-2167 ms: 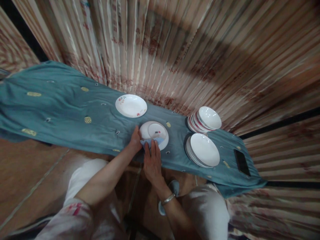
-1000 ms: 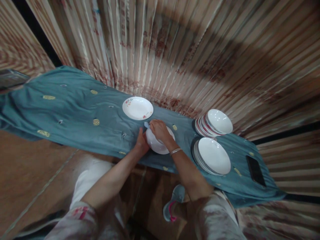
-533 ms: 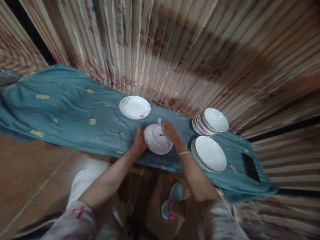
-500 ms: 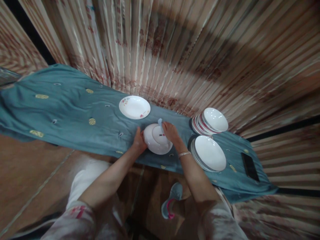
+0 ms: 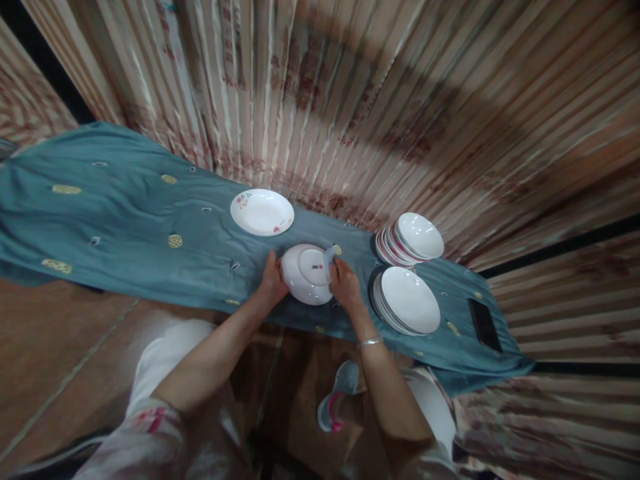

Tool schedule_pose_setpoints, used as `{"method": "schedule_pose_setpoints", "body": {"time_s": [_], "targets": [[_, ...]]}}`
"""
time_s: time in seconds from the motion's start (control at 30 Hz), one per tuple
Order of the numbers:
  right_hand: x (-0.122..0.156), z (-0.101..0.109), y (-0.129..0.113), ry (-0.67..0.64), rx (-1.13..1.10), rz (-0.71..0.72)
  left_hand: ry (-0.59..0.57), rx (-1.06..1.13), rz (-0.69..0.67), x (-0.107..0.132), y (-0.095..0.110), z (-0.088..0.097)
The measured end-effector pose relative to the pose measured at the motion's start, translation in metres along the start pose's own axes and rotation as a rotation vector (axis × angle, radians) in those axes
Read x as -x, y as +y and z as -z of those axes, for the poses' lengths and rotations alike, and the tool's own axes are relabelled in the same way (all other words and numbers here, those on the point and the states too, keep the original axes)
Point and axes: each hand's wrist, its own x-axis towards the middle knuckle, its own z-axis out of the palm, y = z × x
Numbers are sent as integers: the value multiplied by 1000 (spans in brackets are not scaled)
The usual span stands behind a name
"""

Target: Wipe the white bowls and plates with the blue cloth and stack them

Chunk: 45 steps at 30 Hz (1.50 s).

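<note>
A white plate (image 5: 306,291) is held bottom side up over the front of the table, its foot ring and a small printed mark showing. My left hand (image 5: 273,277) grips its left rim, the fingers partly hidden beneath. In my right hand (image 5: 345,283) is a light blue cloth (image 5: 329,255), pinched against the plate's right side. Behind the plate lies a white oval plate with flowers on its rim (image 5: 263,213). To the right of my right hand are a stack of white plates (image 5: 410,301) and a stack of bowls (image 5: 419,237).
A teal patterned cloth (image 5: 135,233) covers the long narrow table. A black phone (image 5: 485,325) lies near its right end. Pleated curtains (image 5: 280,87) hang close behind, with dark poles (image 5: 40,57) at the sides.
My right hand and the cloth have moved from the plate's upper edge round to its right side. My left hand keeps its hold. The view has shifted slightly.
</note>
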Motion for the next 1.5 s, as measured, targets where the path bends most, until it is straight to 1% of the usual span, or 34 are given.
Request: {"method": "schedule_pose_setpoints", "body": {"time_s": [0.23,0.37,0.57,0.77,0.9,1.07,1.2,1.37,1.5], "targets": [[31,-3,-13,81,-20,-80,-19,2,-25,-8,-4,5],[54,-8,-25,146,-20,-122,-27,-10,-35,-9,-5,4],[86,-12,-40,198,-57,-174,-56,-12,-36,-8,-6,4],[105,-9,-51,214,-76,-156,-83,-51,-54,-10,-6,6],[113,-11,-66,232,-44,-83,-95,-44,-54,-11,-7,6],[111,-11,-84,228,13,34,-70,-42,-65,-11,-7,6],[101,-12,-92,170,46,121,-38,-61,-39,-8,-6,5],[80,-12,-101,43,52,178,-73,-26,-10,-9,-5,8],[59,-10,-107,-38,86,235,-131,-23,32,-11,-4,14]]}}
